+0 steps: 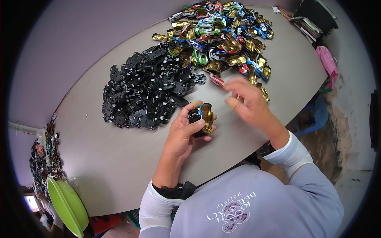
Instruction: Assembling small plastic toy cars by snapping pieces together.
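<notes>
My left hand (183,133) is closed around a black toy car chassis (194,117) and a gold toy car body (207,118) with a blue edge. The two parts stand side by side between thumb and fingers. To the right, my right hand (250,102) is raised over the table, slightly blurred, thumb and fingers apart with nothing visible between them. A red and white toy car body (216,79) lies just beyond its fingertips. Tan coverings wrap a finger of my left hand and the thumb of my right.
A heap of black chassis (143,87) lies at left on the grey table (119,158). Behind it spreads a pile of colourful car bodies (222,35). A green basin (67,206) stands at the near left edge. Papers (307,27) and a pink bag (326,65) are at far right.
</notes>
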### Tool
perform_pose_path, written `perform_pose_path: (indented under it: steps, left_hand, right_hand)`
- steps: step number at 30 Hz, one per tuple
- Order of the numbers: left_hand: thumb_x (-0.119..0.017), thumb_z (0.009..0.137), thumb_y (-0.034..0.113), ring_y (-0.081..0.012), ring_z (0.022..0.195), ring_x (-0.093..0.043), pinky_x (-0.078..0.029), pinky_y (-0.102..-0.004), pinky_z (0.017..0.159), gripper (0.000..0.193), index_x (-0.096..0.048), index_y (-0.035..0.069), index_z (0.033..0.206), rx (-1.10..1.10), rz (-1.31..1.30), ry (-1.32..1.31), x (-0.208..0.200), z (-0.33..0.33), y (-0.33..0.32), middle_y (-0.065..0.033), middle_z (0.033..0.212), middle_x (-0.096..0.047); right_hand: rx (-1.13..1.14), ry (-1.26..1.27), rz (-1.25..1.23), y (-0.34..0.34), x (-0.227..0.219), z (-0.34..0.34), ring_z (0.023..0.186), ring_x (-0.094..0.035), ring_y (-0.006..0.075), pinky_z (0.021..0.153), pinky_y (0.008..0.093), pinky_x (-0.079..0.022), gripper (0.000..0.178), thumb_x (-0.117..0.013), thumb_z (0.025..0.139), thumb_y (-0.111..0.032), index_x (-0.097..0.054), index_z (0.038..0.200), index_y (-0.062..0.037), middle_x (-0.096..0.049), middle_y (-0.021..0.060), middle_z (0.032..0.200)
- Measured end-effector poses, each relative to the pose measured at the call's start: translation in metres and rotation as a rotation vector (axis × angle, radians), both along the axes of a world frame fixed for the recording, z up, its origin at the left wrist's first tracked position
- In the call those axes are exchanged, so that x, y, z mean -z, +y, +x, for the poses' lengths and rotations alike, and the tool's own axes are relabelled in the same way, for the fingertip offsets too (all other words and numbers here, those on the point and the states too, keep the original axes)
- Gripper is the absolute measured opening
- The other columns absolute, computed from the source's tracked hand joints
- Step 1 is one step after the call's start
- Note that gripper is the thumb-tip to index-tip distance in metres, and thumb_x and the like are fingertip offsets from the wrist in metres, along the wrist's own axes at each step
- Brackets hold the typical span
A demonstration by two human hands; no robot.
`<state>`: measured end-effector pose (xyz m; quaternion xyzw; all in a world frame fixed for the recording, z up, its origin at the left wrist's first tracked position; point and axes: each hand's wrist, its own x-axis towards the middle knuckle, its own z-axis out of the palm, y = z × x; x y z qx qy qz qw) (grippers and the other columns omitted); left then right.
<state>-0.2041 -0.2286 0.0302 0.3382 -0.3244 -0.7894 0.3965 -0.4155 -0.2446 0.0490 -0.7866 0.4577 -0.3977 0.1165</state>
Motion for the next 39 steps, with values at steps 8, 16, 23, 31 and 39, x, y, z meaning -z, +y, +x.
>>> perform_pose_path:
  steps: [8,16,23,31,39]
  left_hand:
    - [-0.061,0.081,0.011,-0.0241,0.085,-0.064,-0.055,-0.0306,0.062,0.064,-0.025,0.003,0.134,0.190,-0.057,0.007,0.000,-0.001,0.001,-0.0168,0.108,-0.057]
    - [-0.053,0.077,-0.002,-0.0277,0.103,-0.057,-0.050,-0.0430,0.085,0.062,-0.029,0.004,0.133,0.008,0.059,0.059,0.005,-0.006,0.003,-0.0183,0.117,-0.051]
    - [-0.056,0.078,-0.005,-0.0204,0.098,-0.058,-0.051,-0.0390,0.085,0.056,-0.036,0.002,0.129,-0.045,-0.027,0.037,0.010,-0.004,0.001,-0.0104,0.111,-0.053]
    - [-0.046,0.086,0.002,-0.0218,0.098,-0.059,-0.052,-0.0410,0.084,0.040,-0.040,0.000,0.125,0.017,0.106,0.180,0.009,-0.005,0.002,-0.0117,0.111,-0.054]
    - [-0.051,0.090,0.011,-0.0170,0.098,-0.058,-0.049,-0.0314,0.084,0.034,-0.050,-0.001,0.121,-0.081,-0.039,0.067,0.019,-0.006,0.004,-0.0093,0.110,-0.058]
  right_hand:
    - [-0.298,-0.521,0.637,0.011,0.010,0.018,0.063,-0.053,0.0167,0.061,0.0287,-0.045,0.020,-0.059,0.075,-0.003,-0.057,0.094,0.0009,-0.056,0.0092,0.084]
    - [-0.011,0.144,0.187,0.004,0.003,0.023,0.069,-0.056,0.0364,0.060,0.0434,-0.045,0.017,-0.056,0.067,-0.001,-0.055,0.084,-0.0008,-0.054,0.0156,0.080]
    - [-0.278,-0.100,0.294,0.008,0.008,0.039,0.060,-0.056,0.0168,0.053,0.0300,-0.046,0.030,-0.067,0.073,-0.011,-0.056,0.099,-0.0010,-0.053,0.0081,0.088]
    - [-0.157,-0.098,0.391,0.012,-0.005,0.028,0.062,-0.053,0.0090,0.054,0.0245,-0.045,0.022,-0.061,0.077,-0.004,-0.055,0.098,-0.0022,-0.054,0.0022,0.080]
    - [-0.342,-0.673,0.787,0.016,0.009,0.036,0.061,-0.048,0.0022,0.052,0.0187,-0.039,0.016,-0.059,0.081,-0.007,-0.054,0.096,-0.0017,-0.053,-0.0012,0.074]
